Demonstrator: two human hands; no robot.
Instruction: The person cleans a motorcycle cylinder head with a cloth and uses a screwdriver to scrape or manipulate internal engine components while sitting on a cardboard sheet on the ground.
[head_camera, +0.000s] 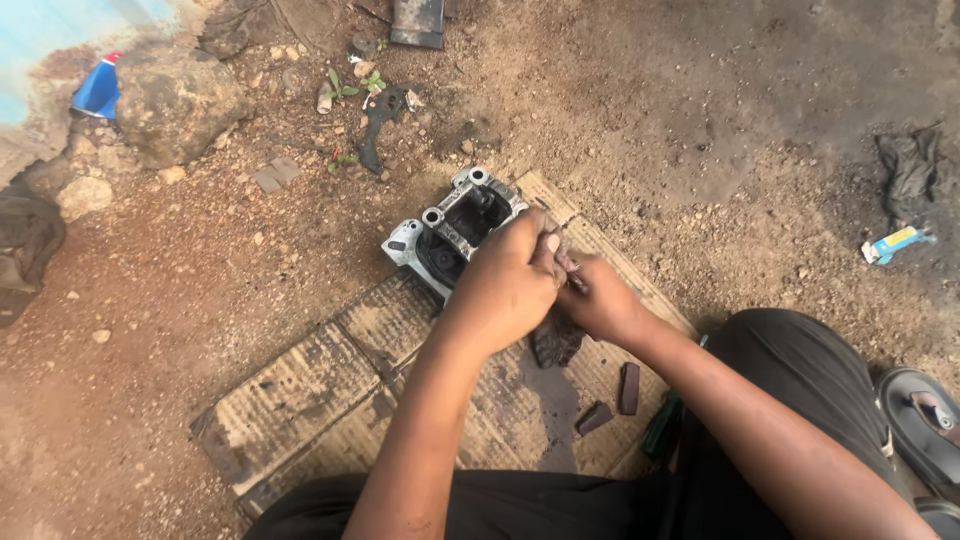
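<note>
A grey metal engine casting (455, 225) with round bores lies on a flattened sheet of dirty cardboard (300, 390) on the dirt ground. My left hand (505, 285) is closed over its near edge, fingers pinched around something small that I cannot make out. My right hand (600, 300) is right beside it, closed on a dark oily rag (555, 340) that hangs down onto the cardboard. The near part of the casting is hidden by both hands.
Two small dark brown blocks (615, 395) lie on the cardboard near my knee, beside a green tool handle (662, 425). A large rock (175, 100), a blue packet (98, 90), a dark cloth (908, 170), a small blue-yellow tube (897, 243) and a sandal (925, 420) lie around.
</note>
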